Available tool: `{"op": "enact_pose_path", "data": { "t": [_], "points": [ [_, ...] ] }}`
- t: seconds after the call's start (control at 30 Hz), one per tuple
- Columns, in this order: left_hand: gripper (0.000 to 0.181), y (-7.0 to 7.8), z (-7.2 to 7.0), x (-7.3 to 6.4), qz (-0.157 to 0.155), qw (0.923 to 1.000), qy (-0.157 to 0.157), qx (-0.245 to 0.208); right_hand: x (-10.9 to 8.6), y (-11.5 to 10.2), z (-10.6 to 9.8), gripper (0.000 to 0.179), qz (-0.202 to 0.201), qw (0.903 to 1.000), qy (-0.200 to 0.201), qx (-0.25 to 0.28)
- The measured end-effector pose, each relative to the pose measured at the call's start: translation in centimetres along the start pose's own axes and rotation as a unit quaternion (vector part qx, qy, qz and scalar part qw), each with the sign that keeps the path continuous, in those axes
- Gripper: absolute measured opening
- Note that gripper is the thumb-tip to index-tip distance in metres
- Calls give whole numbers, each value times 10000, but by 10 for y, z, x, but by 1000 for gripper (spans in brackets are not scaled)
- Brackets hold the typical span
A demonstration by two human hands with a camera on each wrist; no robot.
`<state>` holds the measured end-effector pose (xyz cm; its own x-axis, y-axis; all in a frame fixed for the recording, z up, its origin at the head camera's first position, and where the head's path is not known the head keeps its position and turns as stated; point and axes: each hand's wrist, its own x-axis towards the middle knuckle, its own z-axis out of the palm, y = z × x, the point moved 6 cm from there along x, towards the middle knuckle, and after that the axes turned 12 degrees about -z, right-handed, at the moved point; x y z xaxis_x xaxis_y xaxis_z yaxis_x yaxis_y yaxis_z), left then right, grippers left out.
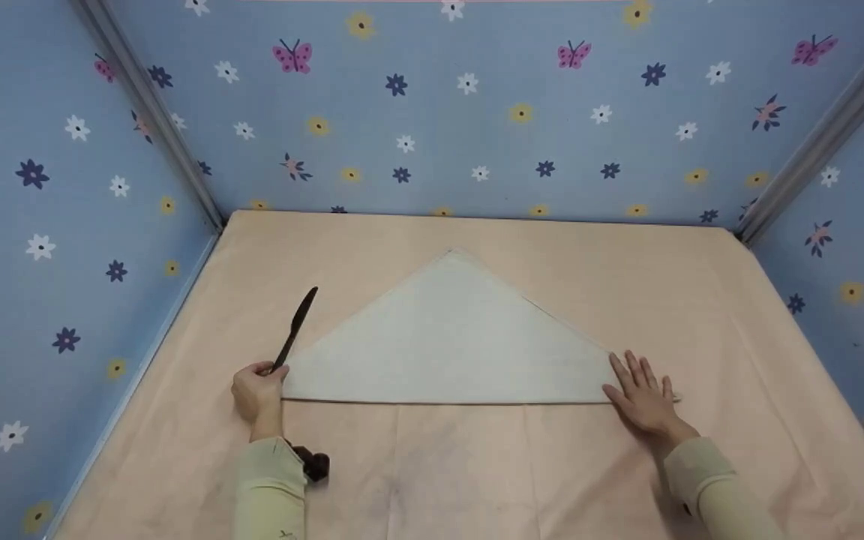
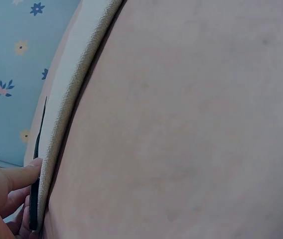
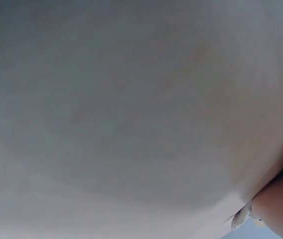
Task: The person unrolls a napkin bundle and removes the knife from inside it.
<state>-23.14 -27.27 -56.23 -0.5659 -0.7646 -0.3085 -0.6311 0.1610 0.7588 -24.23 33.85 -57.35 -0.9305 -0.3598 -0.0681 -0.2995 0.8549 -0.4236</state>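
Observation:
A white cloth napkin (image 1: 447,337), folded into a triangle, lies with its long folded edge toward me and its point away. At its left corner my left hand (image 1: 258,390) pinches the handle of a black table knife (image 1: 301,311), whose blade slants up and to the right. The left wrist view shows the thumb against the knife handle (image 2: 34,201), right beside the napkin's thick folded edge (image 2: 64,109). My right hand (image 1: 646,403) rests flat on the napkin's right corner, fingers spread. Only a part of that hand (image 3: 281,199) shows in the right wrist view.
A peach cloth (image 1: 469,480) covers the table under the napkin. Blue walls (image 1: 477,112) with flowers and butterflies stand behind and on both sides, with grey posts (image 1: 151,109) at the corners. A black wrist device (image 1: 315,465) sits by the left sleeve.

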Motion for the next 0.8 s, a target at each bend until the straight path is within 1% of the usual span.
{"op": "enact_pose_path", "data": {
  "t": [0.3,0.43,0.57,0.8],
  "points": [
    [23,2,0,-1,-5,10000,-9,90,-1,-1,-1,65,-15,10000,54,-9],
    [21,2,-1,0,-68,9999,-22,71,-1,-2,-2,64,-51,10000,79,0],
    [21,2,-3,0,-141,9999,-55,63,-1,-1,-1,65,-52,10000,13,13],
    [23,5,-5,0,-99,9997,-189,88,-1,0,0,65,-85,9999,4,107]
  ]
}}
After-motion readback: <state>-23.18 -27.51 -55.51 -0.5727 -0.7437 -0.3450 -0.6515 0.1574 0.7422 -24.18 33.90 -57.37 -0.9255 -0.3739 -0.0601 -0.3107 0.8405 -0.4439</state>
